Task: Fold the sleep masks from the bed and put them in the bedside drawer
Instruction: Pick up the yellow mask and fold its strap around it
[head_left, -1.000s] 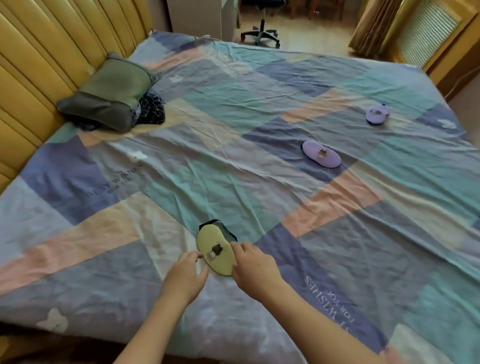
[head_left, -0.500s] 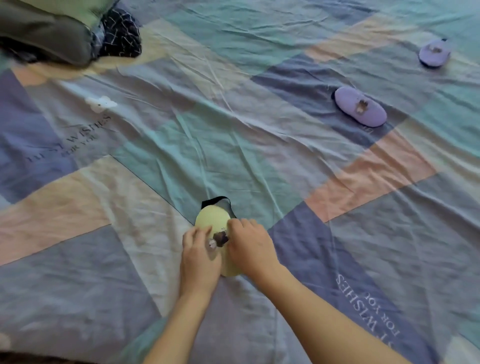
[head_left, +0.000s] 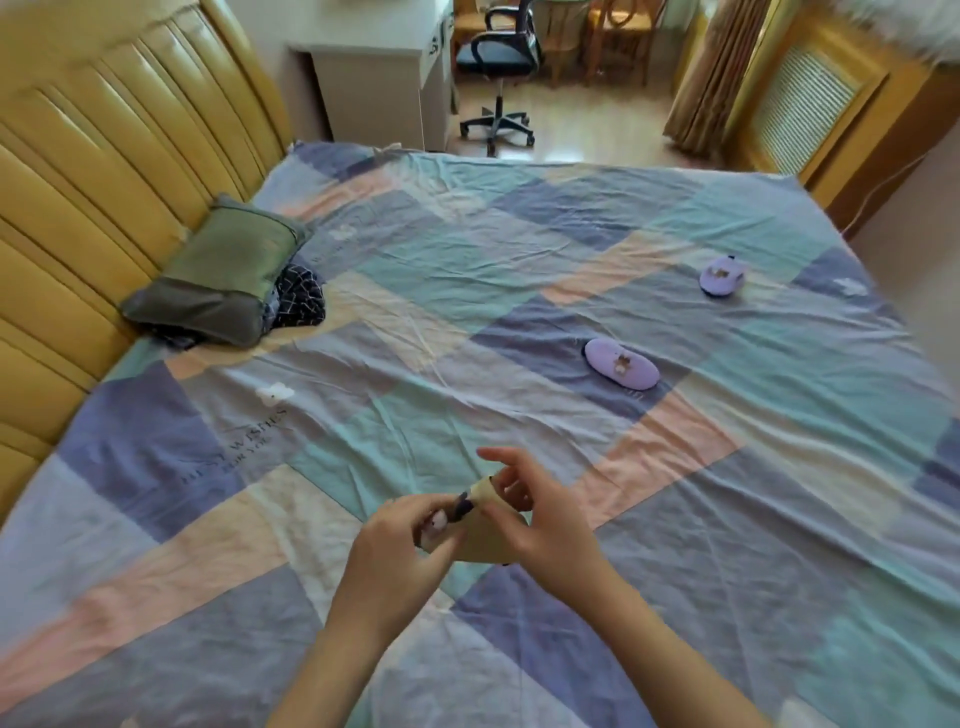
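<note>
A pale yellow sleep mask (head_left: 480, 540) is lifted just above the bed, bent over between both hands. My left hand (head_left: 400, 551) pinches its near-left end, where a small dark-and-white decoration shows. My right hand (head_left: 540, 519) grips the right side, fingers curled over the fold. Most of the mask is hidden by the hands. A lilac sleep mask (head_left: 621, 362) lies flat in the middle of the bed. A second lilac mask (head_left: 722, 275) lies farther away to the right. The bedside drawer is out of view.
The patchwork bedspread (head_left: 415, 322) covers the whole bed. A green-grey pillow (head_left: 218, 280) with a dark checked cloth (head_left: 298, 304) rests by the yellow padded headboard (head_left: 93, 197). Beyond the bed stand a white desk (head_left: 374, 67) and an office chair (head_left: 496, 57).
The yellow mask lay flat on the bed under my fingers; now both hands have raised it and bent it over. The camera has tilted up, showing the room beyond.
</note>
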